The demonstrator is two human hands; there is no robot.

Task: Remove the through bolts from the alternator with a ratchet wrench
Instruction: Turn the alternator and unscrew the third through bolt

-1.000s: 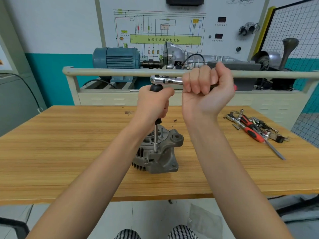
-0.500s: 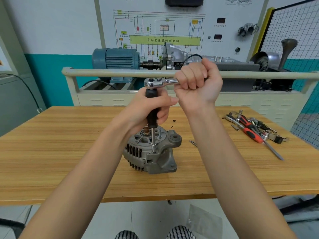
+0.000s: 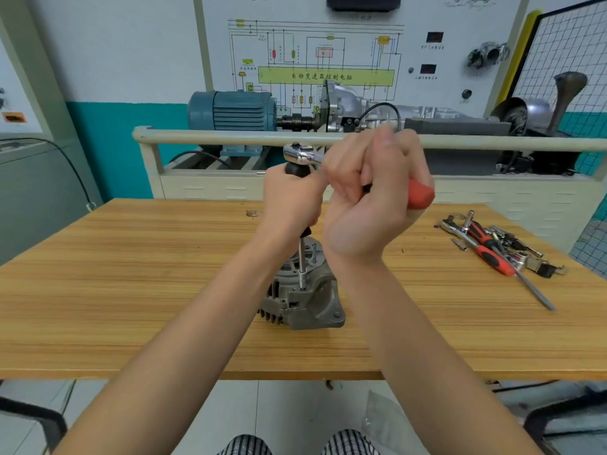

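Walls in white and teal are backing a wiring-diagram panel [image 3: 315,57] and a blue motor [image 3: 233,110]; the wooden table [image 3: 131,290] is carrying the alternator [image 3: 305,300] near its front edge, tools [image 3: 499,247] toward its right edge. Left hand [image 3: 290,201] is gripping the upright extension [image 3: 300,257]; right hand [image 3: 371,198] is gripping the ratchet wrench [image 3: 300,154]

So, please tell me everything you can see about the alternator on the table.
The alternator is a grey, cast-looking metal housing with cooling slots low on its left side and mounting ears on its right. It stands on the wooden table, studs pointing up. The ratchet wrench's extension comes down vertically onto a fastener near its front edge. Both forearms partly hide it; neither hand touches it.
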